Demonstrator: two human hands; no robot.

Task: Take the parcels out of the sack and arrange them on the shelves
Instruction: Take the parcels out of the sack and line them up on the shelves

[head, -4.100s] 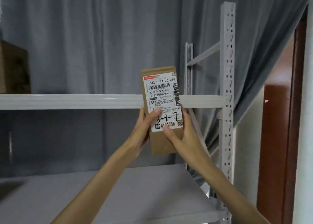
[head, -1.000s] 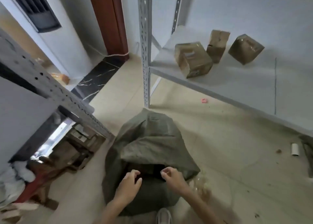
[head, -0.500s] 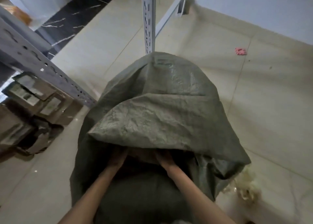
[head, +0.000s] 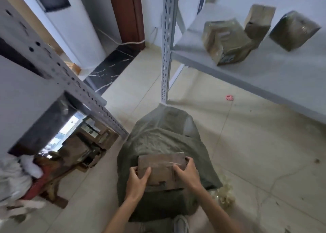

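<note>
A grey-green woven sack (head: 164, 135) lies on the tiled floor below me. I hold a flat brown cardboard parcel (head: 161, 169) just above the sack's mouth. My left hand (head: 136, 181) grips its left edge and my right hand (head: 187, 173) grips its right edge. Three brown parcels (head: 227, 42) stand on the low grey shelf (head: 264, 77) at the upper right.
A perforated grey shelf post (head: 166, 44) stands right behind the sack. A second rack (head: 58, 70) crosses the left side, with several cardboard parcels (head: 82, 144) piled under it. Crumpled clear wrap (head: 225, 194) lies right of the sack. A doorway with a brown frame (head: 127, 15) is beyond.
Both hands were inside the sack's mouth half a second ago. They have come out holding a brown parcel, and my view has lifted to take in the shelves.
</note>
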